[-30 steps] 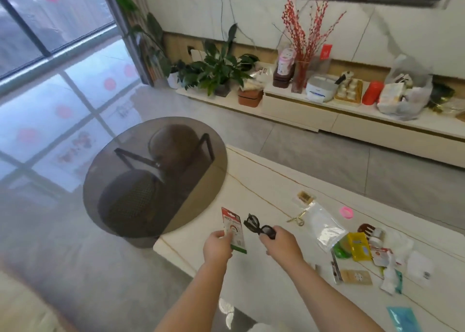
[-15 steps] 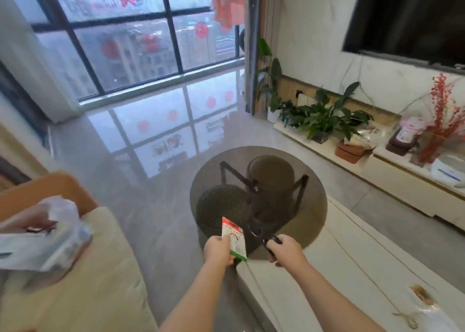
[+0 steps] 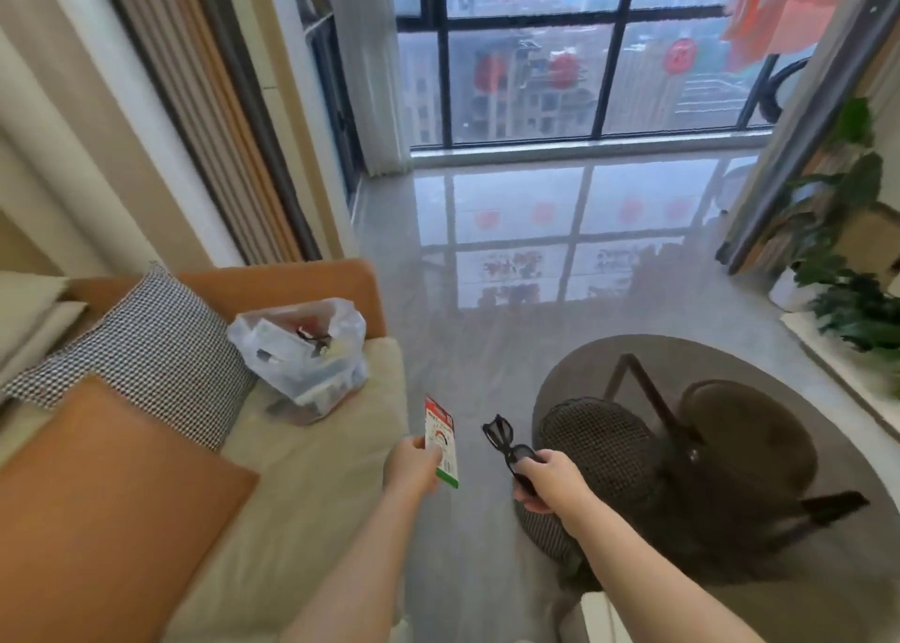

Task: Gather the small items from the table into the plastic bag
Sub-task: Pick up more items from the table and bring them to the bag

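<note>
Head view: left hand [image 3: 411, 464] is pinching a red-green card [image 3: 442, 441], right hand [image 3: 548, 479] is gripping dark glasses [image 3: 506, 445]; plastic bag [image 3: 302, 355] is sitting on the sofa [image 3: 302, 486].

Sofa [image 3: 311, 486] seat carries the plastic bag [image 3: 299, 350] at its far edge against the orange backrest, items inside. Checked cushion [image 3: 146, 355] just beside the bag, orange cushion [image 3: 102, 511] at the near edge.

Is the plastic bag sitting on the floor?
No, the plastic bag rests on the cream sofa cushion, beside the checkered pillow.
</note>
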`<state>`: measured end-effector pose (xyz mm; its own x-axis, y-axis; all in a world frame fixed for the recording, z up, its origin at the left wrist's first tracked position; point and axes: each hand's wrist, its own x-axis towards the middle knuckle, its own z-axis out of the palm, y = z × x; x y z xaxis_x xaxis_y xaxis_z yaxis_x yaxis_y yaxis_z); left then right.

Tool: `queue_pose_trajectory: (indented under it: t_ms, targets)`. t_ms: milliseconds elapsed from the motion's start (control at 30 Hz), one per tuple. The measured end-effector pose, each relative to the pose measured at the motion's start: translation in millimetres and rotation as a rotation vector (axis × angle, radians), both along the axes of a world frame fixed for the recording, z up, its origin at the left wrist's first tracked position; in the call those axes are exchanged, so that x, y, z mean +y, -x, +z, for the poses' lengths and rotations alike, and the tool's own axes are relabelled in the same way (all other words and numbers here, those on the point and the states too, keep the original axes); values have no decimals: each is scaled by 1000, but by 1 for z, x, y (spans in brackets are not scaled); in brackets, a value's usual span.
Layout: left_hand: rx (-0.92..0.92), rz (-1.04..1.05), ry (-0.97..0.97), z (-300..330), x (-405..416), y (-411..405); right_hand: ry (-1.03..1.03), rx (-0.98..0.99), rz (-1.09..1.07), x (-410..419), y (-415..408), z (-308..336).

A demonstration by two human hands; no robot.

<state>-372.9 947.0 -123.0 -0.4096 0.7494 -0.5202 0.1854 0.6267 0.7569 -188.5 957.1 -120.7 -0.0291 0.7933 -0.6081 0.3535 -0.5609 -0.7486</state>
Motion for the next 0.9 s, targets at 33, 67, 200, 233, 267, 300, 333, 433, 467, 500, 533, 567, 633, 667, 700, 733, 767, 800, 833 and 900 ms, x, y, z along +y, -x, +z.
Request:
queue_pose_trajectory:
  t_ms: [33, 67, 200, 233, 267, 300, 333, 433, 467, 500, 533, 567, 633, 667, 700, 733, 767, 800, 833, 900]
  targets:
    - [5, 42, -9, 2, 3, 9, 6, 6, 19, 13, 9, -1]
    - [10, 81, -16, 3, 6, 18, 14, 14, 41, 24, 18, 0]
    - [32, 274, -24, 4, 18, 53, 27, 35, 172, 67, 53, 5]
    - [32, 320, -28, 3, 22, 60, 17, 35, 210, 77, 60, 7]
    - [32, 361, -32, 4, 26, 67, 6, 37, 243, 86, 67, 9]
    - [30, 400, -34, 4, 29, 72, 2, 40, 267, 96, 73, 9]
    - [24, 433, -38, 6, 30, 76, 7, 42, 286, 103, 79, 8]
    - [-11, 511, -52, 10, 35, 89, 15, 41, 314, 118, 97, 10]
    - [-21, 531, -55, 11, 38, 94, 7, 44, 322, 123, 104, 12]
    - [-26, 555, -58, 11, 42, 100, 1, 47, 329, 128, 111, 14]
    - [-27, 574, -64, 12, 47, 106, -1, 50, 336, 134, 119, 15]
    - [-27, 589, -68, 14, 53, 113, -1, 52, 343, 140, 128, 16]
    - [-25, 604, -73, 16, 66, 128, 1, 43, 365, 152, 147, 16]
    - [-27, 599, -75, 18, 72, 136, -2, 36, 375, 159, 158, 16]
    - [-31, 595, -74, 18, 79, 144, -5, 31, 385, 166, 169, 16]
    - [-33, 593, -77, 16, 87, 155, -6, 26, 392, 174, 180, 16]
    - [-36, 595, -74, 16, 95, 165, -4, 20, 396, 181, 193, 15]
    - [-35, 593, -68, 16, 102, 176, -2, 7, 400, 187, 205, 13]
    - [-34, 595, -60, 14, 110, 188, 0, -8, 405, 194, 217, 11]
    - [-45, 587, -57, 9, 127, 213, 11, -38, 422, 207, 242, 6]
